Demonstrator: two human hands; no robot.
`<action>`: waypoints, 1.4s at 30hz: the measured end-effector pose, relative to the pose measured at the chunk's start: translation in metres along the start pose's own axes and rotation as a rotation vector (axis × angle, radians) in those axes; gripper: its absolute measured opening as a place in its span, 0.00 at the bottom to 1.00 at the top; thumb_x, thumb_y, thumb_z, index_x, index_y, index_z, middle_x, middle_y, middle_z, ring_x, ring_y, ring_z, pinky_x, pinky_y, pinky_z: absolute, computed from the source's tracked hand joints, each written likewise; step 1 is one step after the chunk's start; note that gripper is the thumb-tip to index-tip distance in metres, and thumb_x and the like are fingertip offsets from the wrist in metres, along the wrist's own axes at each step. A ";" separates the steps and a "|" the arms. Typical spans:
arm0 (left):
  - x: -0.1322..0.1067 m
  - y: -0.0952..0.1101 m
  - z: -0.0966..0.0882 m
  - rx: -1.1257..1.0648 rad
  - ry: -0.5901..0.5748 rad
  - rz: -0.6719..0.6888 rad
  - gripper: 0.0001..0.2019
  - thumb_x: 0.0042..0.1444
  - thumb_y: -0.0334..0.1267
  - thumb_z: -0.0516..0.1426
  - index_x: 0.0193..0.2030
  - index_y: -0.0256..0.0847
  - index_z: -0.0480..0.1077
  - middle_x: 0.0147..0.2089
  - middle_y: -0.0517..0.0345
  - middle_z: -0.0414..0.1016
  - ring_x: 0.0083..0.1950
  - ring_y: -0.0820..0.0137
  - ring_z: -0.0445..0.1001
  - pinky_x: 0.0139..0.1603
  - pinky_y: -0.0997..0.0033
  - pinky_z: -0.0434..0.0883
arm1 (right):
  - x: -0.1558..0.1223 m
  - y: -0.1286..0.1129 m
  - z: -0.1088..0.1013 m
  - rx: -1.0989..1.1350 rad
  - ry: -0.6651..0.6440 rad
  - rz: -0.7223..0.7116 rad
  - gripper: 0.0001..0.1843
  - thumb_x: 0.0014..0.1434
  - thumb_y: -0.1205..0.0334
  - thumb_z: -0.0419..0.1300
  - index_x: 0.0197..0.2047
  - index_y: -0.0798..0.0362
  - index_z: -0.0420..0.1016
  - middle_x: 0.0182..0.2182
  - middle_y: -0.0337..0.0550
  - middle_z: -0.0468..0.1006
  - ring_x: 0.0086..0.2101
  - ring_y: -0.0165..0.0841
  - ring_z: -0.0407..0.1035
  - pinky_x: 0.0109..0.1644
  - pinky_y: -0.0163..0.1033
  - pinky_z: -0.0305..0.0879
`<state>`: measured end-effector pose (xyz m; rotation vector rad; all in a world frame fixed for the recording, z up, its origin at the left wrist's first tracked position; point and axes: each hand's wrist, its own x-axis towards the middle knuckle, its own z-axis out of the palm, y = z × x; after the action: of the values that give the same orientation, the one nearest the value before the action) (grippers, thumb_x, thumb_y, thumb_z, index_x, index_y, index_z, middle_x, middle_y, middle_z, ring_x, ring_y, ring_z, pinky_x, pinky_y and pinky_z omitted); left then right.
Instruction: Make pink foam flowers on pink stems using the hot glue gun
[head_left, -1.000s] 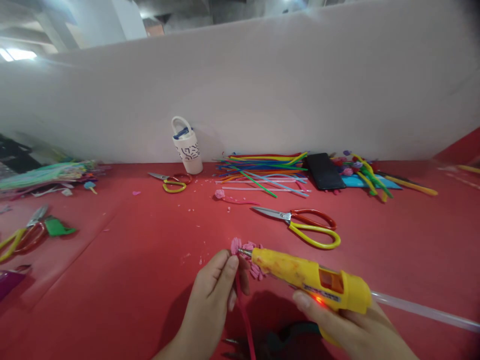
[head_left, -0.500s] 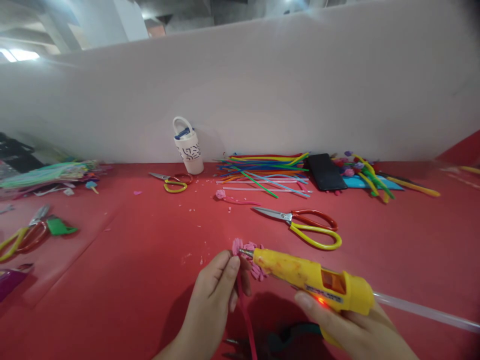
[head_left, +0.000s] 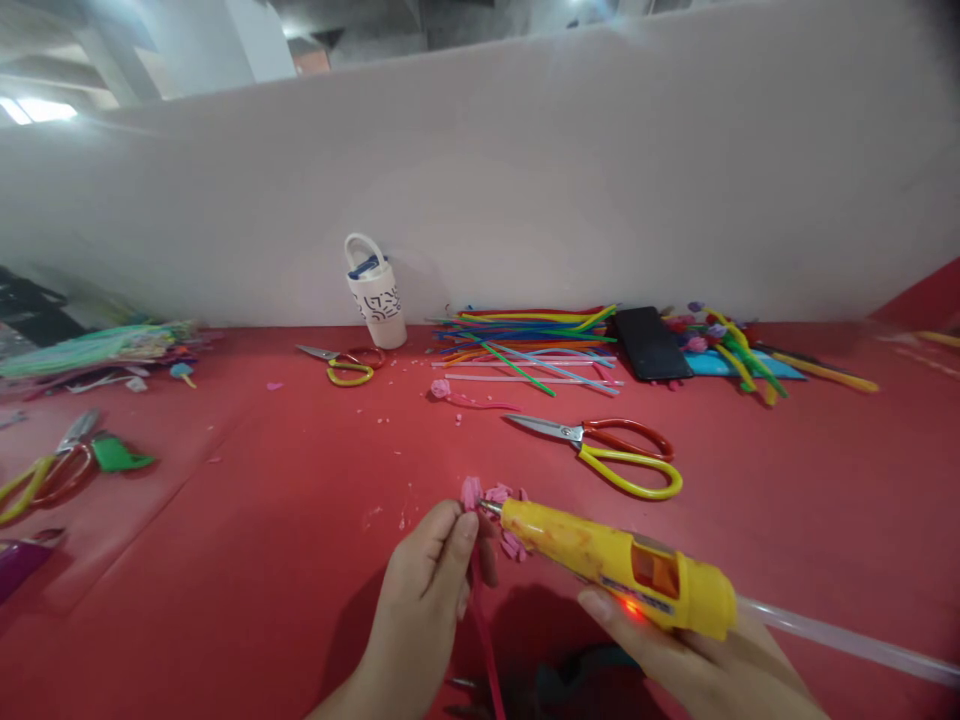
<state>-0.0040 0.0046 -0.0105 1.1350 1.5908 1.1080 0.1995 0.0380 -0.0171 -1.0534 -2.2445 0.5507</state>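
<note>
Between its thumb and fingers my left hand [head_left: 420,590] pinches a pink pipe-cleaner flower [head_left: 471,492], whose long stem [head_left: 486,645] hangs down toward me. My right hand [head_left: 690,655] is wrapped round a yellow hot glue gun [head_left: 600,550] with a red light lit on its side. A clear glue stick [head_left: 840,635] juts from the gun's back end. The metal nozzle [head_left: 489,507] is at the flower's right side; whether it touches is too small to tell. Behind the nozzle lie loose pink pieces [head_left: 514,545] on the red table.
Large scissors [head_left: 592,440] lie beyond the glue gun, with smaller scissors [head_left: 341,365] farther left. A white tumbler [head_left: 377,300], colourful pipe cleaners [head_left: 525,335] and a black phone [head_left: 651,343] line the white partition [head_left: 525,180]. A finished-looking pink flower [head_left: 441,389] lies mid-table. Dark pliers-like handles [head_left: 585,670] sit below my hands.
The glue gun and my right hand have shifted slightly left and down, the nozzle staying by the flower. The flower and its stem have moved a little left in my left hand.
</note>
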 end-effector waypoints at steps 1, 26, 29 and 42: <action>0.000 -0.001 -0.001 0.044 0.015 0.018 0.17 0.61 0.46 0.46 0.25 0.40 0.64 0.21 0.64 0.65 0.20 0.77 0.56 0.21 0.77 0.55 | 0.003 -0.004 0.001 0.079 -0.042 0.088 0.10 0.57 0.59 0.54 0.37 0.39 0.76 0.30 0.37 0.81 0.26 0.35 0.75 0.27 0.33 0.73; 0.000 0.002 -0.010 -0.448 -0.014 -0.111 0.11 0.56 0.46 0.54 0.32 0.39 0.69 0.21 0.65 0.63 0.19 0.81 0.55 0.17 0.83 0.52 | 0.050 0.041 0.005 -0.367 -0.294 0.566 0.23 0.61 0.52 0.46 0.22 0.54 0.70 0.22 0.50 0.76 0.25 0.37 0.71 0.25 0.35 0.54; 0.000 0.002 -0.011 -0.457 -0.008 -0.110 0.12 0.56 0.46 0.54 0.32 0.39 0.69 0.22 0.65 0.63 0.19 0.81 0.55 0.18 0.82 0.52 | 0.049 0.039 0.004 -0.489 -0.343 0.488 0.23 0.62 0.53 0.46 0.24 0.55 0.72 0.24 0.51 0.78 0.27 0.39 0.73 0.26 0.36 0.54; 0.001 0.006 -0.010 -0.469 -0.083 -0.122 0.12 0.57 0.44 0.52 0.33 0.38 0.67 0.22 0.66 0.66 0.13 0.85 0.49 0.14 0.82 0.44 | 0.059 -0.011 0.011 -0.433 -0.355 0.168 0.04 0.54 0.66 0.56 0.30 0.51 0.72 0.30 0.38 0.78 0.30 0.29 0.70 0.31 0.30 0.57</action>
<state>-0.0128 0.0051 -0.0029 0.7506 1.2295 1.2508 0.1564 0.0773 0.0013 -1.4638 -2.6793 0.3442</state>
